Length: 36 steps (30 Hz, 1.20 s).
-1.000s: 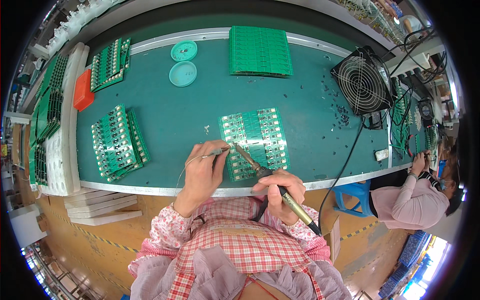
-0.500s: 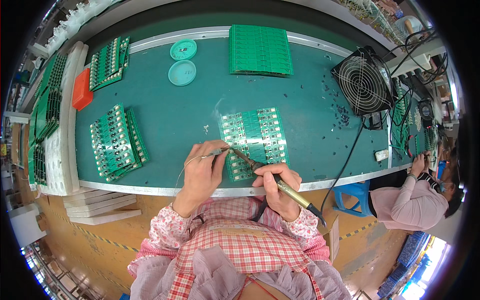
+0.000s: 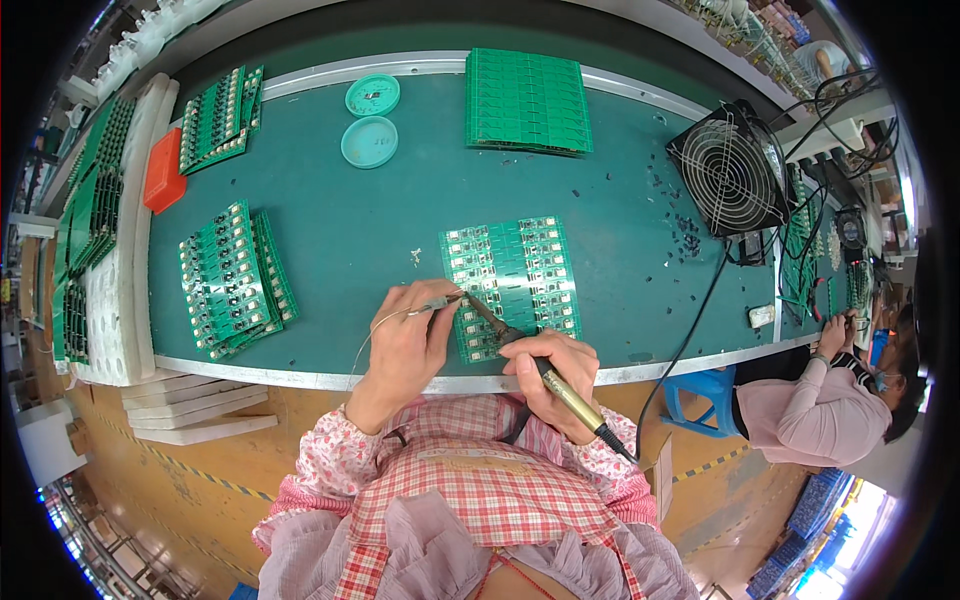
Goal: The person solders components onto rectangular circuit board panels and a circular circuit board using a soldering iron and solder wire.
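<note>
— State the hand conditions.
— Left hand pinches a thin wire; right hand grips a soldering iron, tip at the circuit board just beyond both hands.
— Obstructions and surroundings?
— The iron partly covers the board. Board stack: left of the left hand. Fan: beyond the right hand, rightward.

Green bench: circuit boards, possibly chips

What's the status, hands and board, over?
Left hand pinching thin wire. Right hand holding soldering iron, tip at circuit board. Board on green bench; fan off right, apart.
</note>
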Each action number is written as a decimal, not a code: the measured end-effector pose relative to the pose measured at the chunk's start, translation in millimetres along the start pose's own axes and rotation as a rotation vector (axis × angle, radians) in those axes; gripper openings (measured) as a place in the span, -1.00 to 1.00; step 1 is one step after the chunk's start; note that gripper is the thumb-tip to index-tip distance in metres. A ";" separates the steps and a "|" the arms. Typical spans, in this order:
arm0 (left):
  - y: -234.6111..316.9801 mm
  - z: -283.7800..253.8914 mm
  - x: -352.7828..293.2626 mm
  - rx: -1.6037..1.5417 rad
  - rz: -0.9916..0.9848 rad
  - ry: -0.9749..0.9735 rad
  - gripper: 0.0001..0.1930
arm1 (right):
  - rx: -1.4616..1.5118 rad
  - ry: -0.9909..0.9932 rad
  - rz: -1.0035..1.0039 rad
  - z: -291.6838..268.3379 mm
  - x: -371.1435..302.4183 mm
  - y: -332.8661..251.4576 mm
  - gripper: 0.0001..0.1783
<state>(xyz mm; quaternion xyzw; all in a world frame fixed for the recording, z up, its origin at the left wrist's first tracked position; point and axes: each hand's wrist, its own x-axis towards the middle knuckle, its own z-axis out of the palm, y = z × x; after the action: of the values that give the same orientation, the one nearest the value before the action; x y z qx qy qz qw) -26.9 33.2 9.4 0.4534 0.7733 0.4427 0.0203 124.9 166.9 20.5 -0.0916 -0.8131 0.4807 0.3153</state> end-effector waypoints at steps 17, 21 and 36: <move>-1.4 2.7 -0.8 0.022 0.019 0.020 -0.86 | -0.079 0.120 -0.046 -16.5 -4.0 -4.3 -0.90; 0.0 1.0 -0.6 0.028 0.035 0.016 -0.84 | -0.305 0.091 -0.091 -8.2 16.0 -15.2 -0.69; 10.4 -40.0 -22.6 0.177 0.305 -0.174 -0.62 | -0.302 -0.218 -0.194 -4.6 30.1 -14.3 -0.73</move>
<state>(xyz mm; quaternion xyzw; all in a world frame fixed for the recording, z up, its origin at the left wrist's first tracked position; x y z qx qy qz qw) -23.8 -7.6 32.6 0.6019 0.7268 0.3302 -0.0203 106.3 176.4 46.8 -0.0067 -0.9103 0.3278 0.2528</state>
